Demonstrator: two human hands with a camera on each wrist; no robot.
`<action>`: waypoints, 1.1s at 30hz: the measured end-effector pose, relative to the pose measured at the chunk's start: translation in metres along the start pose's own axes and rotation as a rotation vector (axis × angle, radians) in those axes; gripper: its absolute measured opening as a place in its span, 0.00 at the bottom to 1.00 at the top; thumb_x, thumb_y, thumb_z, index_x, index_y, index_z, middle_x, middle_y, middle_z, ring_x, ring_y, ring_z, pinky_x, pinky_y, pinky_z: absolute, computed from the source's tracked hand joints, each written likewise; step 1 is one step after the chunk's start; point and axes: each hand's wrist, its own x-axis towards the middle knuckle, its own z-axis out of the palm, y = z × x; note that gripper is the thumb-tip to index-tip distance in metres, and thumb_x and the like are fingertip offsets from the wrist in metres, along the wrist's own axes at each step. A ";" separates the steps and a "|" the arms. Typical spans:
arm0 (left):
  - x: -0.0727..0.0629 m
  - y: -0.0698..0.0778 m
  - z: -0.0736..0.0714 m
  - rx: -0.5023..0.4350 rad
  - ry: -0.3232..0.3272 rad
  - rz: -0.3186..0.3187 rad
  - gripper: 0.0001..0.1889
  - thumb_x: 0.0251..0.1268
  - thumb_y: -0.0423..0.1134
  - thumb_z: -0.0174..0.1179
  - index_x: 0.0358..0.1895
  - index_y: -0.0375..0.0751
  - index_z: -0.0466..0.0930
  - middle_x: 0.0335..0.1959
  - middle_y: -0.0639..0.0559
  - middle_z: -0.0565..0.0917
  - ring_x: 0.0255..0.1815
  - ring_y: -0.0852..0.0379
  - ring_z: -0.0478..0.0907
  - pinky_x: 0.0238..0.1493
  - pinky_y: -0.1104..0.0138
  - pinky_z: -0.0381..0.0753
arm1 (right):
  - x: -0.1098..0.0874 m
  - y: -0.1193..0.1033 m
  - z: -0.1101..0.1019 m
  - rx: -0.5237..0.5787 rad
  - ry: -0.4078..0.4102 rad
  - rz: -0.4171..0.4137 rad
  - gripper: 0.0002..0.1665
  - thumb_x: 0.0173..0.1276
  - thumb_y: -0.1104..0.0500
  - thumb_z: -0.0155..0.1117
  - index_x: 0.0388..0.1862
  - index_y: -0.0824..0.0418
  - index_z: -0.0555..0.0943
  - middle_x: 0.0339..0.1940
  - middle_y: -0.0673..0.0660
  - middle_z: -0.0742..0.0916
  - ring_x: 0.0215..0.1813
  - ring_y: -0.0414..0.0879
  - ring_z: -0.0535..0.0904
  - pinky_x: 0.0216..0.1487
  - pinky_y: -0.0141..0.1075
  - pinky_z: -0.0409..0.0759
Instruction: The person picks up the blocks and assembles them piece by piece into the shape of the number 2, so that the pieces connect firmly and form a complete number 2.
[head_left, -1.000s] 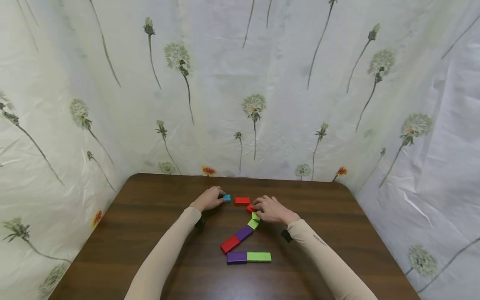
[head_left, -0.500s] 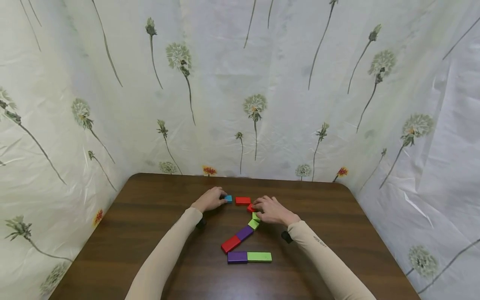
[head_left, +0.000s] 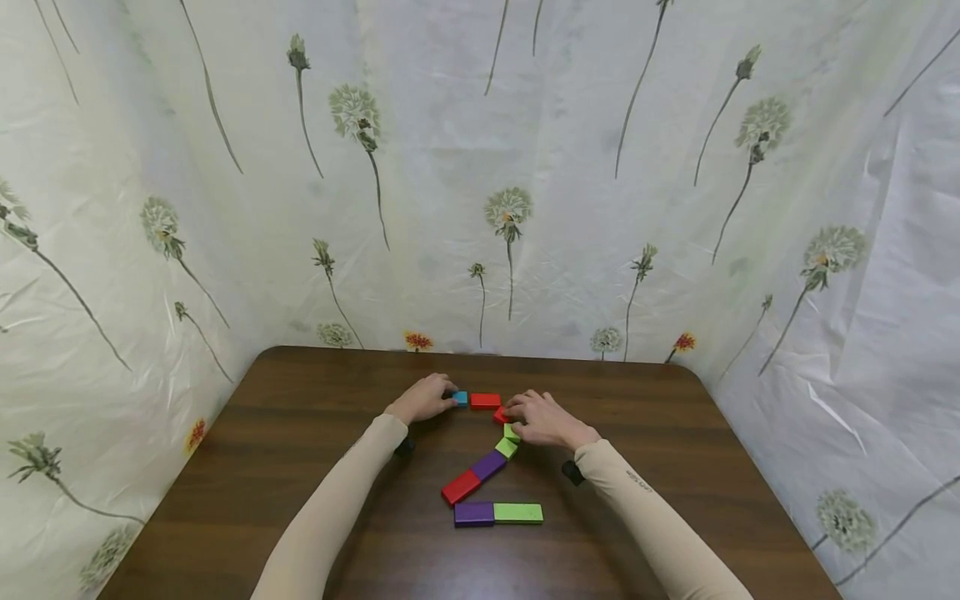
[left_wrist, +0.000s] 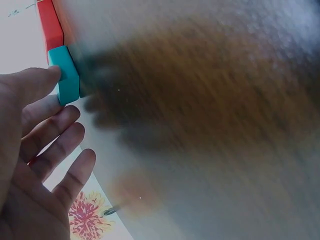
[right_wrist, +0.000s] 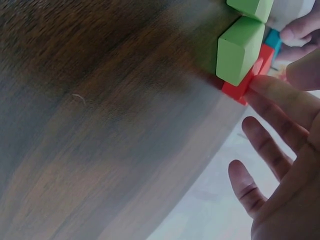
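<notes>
My left hand [head_left: 423,398] pinches a small blue block [left_wrist: 65,75] between thumb and index finger, the other fingers spread loosely. Its far end lies very close to a red rectangular block [head_left: 485,401]; I cannot tell whether they touch. My right hand [head_left: 546,419] rests with nearly straight fingertips on a smaller red block [head_left: 499,414], its thumb apart from that block. Beside this hand are two light green blocks, the upper one [head_left: 511,432] partly covered in the head view and the lower one [head_left: 507,448] tilted below it.
The curved row continues with a purple block [head_left: 490,465] and a red block [head_left: 461,487]. Nearer me, a purple block [head_left: 474,515] and a light green block [head_left: 517,513] lie end to end. Behind the brown wooden table [head_left: 637,533] hangs a flower-print curtain [head_left: 435,283].
My left hand has slid the blue block slightly to the right, narrowing its gap to the red rectangular block. The right hand has stayed in place.
</notes>
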 end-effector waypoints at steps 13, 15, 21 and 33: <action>0.000 0.001 0.000 -0.001 -0.004 0.019 0.19 0.69 0.45 0.58 0.58 0.39 0.80 0.55 0.47 0.80 0.58 0.50 0.76 0.59 0.58 0.75 | 0.000 0.000 0.001 -0.003 -0.001 0.015 0.22 0.68 0.55 0.52 0.59 0.55 0.81 0.61 0.53 0.79 0.65 0.54 0.69 0.61 0.54 0.64; 0.000 0.002 0.000 -0.002 -0.002 0.021 0.19 0.69 0.45 0.58 0.57 0.39 0.80 0.55 0.46 0.80 0.58 0.50 0.76 0.59 0.58 0.75 | 0.001 0.000 0.002 -0.005 -0.002 0.016 0.22 0.68 0.54 0.52 0.58 0.55 0.81 0.61 0.53 0.79 0.65 0.53 0.69 0.61 0.54 0.64; -0.001 0.004 0.000 0.004 -0.010 0.001 0.20 0.69 0.46 0.57 0.58 0.40 0.79 0.56 0.47 0.79 0.59 0.50 0.75 0.60 0.58 0.74 | 0.001 -0.001 0.002 -0.012 0.008 0.003 0.21 0.68 0.54 0.53 0.57 0.55 0.81 0.61 0.54 0.80 0.65 0.54 0.70 0.59 0.55 0.65; 0.000 0.005 0.001 0.006 -0.014 -0.009 0.20 0.70 0.47 0.57 0.60 0.42 0.78 0.59 0.47 0.78 0.62 0.49 0.73 0.63 0.57 0.71 | 0.001 0.000 0.002 -0.010 0.009 0.000 0.22 0.68 0.53 0.52 0.57 0.56 0.82 0.60 0.54 0.80 0.64 0.54 0.70 0.58 0.53 0.65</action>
